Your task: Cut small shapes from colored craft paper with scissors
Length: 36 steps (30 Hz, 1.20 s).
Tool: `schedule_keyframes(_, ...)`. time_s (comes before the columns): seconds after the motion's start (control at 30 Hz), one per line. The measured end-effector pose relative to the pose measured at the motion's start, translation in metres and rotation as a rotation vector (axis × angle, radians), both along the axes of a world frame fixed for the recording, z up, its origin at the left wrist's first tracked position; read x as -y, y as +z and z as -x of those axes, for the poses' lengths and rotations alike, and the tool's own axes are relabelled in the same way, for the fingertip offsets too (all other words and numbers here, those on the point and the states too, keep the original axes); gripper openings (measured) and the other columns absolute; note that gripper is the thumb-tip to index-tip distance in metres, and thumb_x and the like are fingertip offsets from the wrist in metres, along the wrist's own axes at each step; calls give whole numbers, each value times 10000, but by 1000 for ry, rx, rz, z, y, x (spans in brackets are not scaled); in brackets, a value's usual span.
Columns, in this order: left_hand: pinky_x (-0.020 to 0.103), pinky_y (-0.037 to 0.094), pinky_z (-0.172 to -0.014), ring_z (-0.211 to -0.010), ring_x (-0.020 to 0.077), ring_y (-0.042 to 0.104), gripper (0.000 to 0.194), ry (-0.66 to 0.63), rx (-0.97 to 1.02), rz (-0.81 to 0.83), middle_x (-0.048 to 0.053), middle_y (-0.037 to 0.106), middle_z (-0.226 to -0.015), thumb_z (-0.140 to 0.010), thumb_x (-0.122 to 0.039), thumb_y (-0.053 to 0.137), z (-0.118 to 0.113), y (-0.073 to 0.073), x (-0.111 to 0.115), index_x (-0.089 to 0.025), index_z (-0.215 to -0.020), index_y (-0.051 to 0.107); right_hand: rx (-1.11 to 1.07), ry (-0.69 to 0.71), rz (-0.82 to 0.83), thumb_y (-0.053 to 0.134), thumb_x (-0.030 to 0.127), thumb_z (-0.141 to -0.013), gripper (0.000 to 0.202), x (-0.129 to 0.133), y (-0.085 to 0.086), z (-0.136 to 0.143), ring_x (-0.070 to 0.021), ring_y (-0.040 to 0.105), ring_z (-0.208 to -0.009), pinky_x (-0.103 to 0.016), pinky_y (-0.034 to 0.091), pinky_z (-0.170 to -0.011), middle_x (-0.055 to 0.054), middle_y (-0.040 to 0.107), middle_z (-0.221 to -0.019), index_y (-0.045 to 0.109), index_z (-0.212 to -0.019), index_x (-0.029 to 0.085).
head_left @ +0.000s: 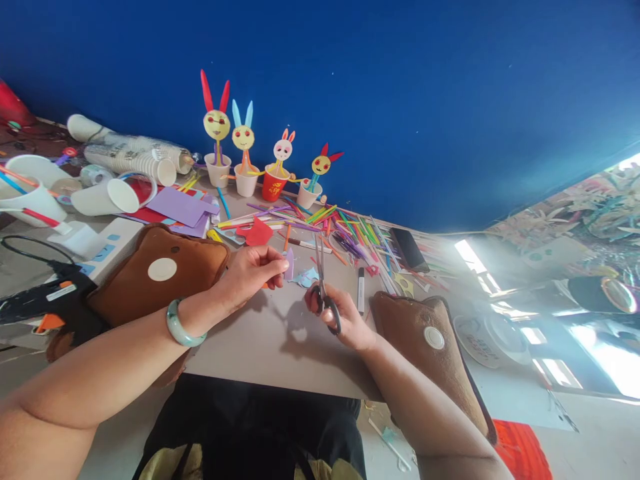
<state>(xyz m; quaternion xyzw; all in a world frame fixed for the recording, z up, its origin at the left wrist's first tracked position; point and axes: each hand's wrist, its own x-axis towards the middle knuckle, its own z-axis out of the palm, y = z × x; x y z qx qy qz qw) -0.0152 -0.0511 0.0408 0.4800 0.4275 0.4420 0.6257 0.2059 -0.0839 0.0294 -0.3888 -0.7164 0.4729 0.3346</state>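
Observation:
Between thumb and fingers, my left hand [255, 272] pinches a small piece of purple paper [289, 265]. My right hand [345, 319] grips black-handled scissors [321, 287], whose blades point up and away from me. The blades are a short way to the right of the purple paper, apart from it. Light blue paper scraps [306, 277] lie on the table behind and between the hands. A red paper piece [256, 231] rests beyond my left hand. Just right of the scissors lies a white marker [361, 291].
Four rabbit-faced cup figures, one in a red cup [275, 183], stand along the blue wall. Colourful sticks [325, 217] spread before them. Brown cushions [417, 333] flank my arms. At left are a glue gun [55, 300], purple sheets [180, 205] and paper cups [105, 198]; a phone [409, 249] lies right.

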Motion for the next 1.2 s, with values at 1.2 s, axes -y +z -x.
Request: schedule_keyframes(1.2,236,467,-620,-610,117,586,218,-406,-31,-8,2,643,-659,-808,-357,701,-5,-8,7,-170,-917,732,-284,-214,374,764,438,-728,336,6,-10,24,-122,404,-627,-277,320,-610,15,485,-619,588,-631,169)
